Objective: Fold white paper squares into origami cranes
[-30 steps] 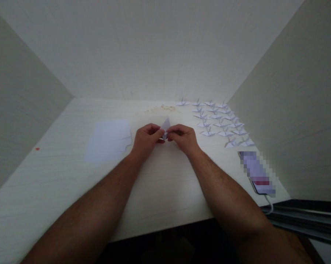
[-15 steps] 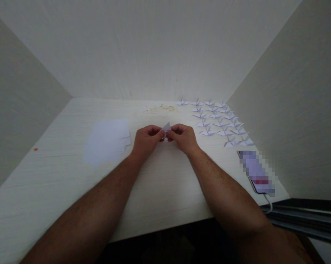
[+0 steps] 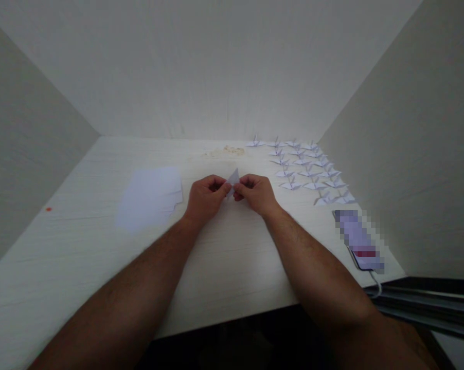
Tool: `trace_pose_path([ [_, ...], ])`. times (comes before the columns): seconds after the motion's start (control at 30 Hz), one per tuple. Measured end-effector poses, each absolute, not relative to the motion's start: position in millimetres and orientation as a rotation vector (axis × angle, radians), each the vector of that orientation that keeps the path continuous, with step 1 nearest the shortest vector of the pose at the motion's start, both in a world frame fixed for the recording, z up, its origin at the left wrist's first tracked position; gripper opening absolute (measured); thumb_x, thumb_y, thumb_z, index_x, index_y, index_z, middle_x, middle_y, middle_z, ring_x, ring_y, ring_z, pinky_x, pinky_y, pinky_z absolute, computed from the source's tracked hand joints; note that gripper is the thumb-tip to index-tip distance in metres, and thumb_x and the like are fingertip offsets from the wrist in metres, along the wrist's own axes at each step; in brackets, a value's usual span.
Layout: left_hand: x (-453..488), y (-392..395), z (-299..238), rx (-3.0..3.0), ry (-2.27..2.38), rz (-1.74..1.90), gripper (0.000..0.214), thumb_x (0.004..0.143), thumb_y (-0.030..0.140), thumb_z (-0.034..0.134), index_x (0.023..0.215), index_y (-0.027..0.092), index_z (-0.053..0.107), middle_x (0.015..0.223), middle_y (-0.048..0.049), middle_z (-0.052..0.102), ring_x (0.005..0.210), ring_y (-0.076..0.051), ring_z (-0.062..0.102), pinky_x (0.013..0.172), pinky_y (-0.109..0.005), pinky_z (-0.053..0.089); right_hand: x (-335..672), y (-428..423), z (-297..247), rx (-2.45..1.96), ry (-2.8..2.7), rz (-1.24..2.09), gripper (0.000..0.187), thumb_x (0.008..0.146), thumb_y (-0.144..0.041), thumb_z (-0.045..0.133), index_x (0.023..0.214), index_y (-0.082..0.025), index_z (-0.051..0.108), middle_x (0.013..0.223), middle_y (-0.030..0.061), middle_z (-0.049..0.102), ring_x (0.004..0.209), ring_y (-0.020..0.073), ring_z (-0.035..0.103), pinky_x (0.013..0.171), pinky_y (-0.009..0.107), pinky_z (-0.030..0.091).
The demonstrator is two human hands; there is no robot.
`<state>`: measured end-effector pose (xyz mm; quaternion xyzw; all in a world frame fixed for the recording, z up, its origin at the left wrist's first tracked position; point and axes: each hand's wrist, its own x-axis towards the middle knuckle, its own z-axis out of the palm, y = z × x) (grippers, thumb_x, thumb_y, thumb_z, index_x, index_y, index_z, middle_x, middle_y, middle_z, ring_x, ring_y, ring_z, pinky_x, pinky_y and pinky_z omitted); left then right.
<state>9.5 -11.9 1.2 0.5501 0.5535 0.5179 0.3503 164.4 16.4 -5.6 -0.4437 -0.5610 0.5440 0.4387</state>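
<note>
Above the middle of the table, a small folded piece of white paper (image 3: pixel 234 178) is pinched between both hands, its pointed tip facing away from me. My left hand (image 3: pixel 208 194) grips its left side between thumb and fingers. On the right side, my right hand (image 3: pixel 256 192) holds it the same way, the fingertips of both hands close together. The paper's lower part is partly covered by the thumbs. Several folded white paper cranes (image 3: pixel 291 184) stand in rows to the right of my right hand.
A stack of white paper sheets (image 3: pixel 150 198) lies left of my left hand. At the right edge rests a phone (image 3: pixel 357 239), its screen blurred, with a white cable (image 3: pixel 377 285). A small orange spot (image 3: pixel 49 209) is at far left. Walls enclose the table's back and sides.
The folded paper shows slightly more of its pointed shape between the fingers, and its lower edge is more visible. Both hands stay in nearly the same place.
</note>
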Motion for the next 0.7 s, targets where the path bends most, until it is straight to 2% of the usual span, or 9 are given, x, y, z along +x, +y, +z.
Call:
trace_pose_path([
  [0.27, 9.9, -10.7, 2.8, 1.431, 1.402, 1.305, 0.012, 0.068, 0.029, 0.075, 0.069, 0.019, 0.069, 0.065, 0.0000, 0.068, 0.057, -0.013, 0.056, 0.055, -0.024, 0.042, 165.3, 17.5, -8.9, -1.104, -1.472, 1.312, 0.023, 0.073, -0.036, 0.075, 0.069, -0.017, 0.061, 0.057, -0.0013, 0.066, 0.051, 0.0104, 0.062, 0.052, 0.022, 0.051],
  [0.47, 10.8, -10.1, 1.0, 1.388, 1.502, 1.314, 0.013, 0.066, 0.028, 0.076, 0.063, 0.019, 0.067, 0.061, 0.0004, 0.066, 0.055, -0.012, 0.053, 0.053, -0.025, 0.039, 164.1, 16.6, -11.1, -1.165, -1.563, 1.157, 0.025, 0.075, -0.038, 0.074, 0.068, -0.018, 0.061, 0.056, -0.0015, 0.064, 0.050, 0.0099, 0.059, 0.047, 0.021, 0.043],
  [0.7, 10.5, -9.6, 0.0, 1.353, 1.581, 1.322, 0.017, 0.065, 0.026, 0.077, 0.059, 0.018, 0.063, 0.058, 0.0004, 0.062, 0.052, -0.011, 0.049, 0.049, -0.024, 0.035, 158.7, 15.4, -8.9, -1.159, -1.547, 1.142, 0.022, 0.074, -0.032, 0.074, 0.066, -0.019, 0.059, 0.055, -0.0024, 0.063, 0.053, 0.0114, 0.062, 0.050, 0.022, 0.045],
])
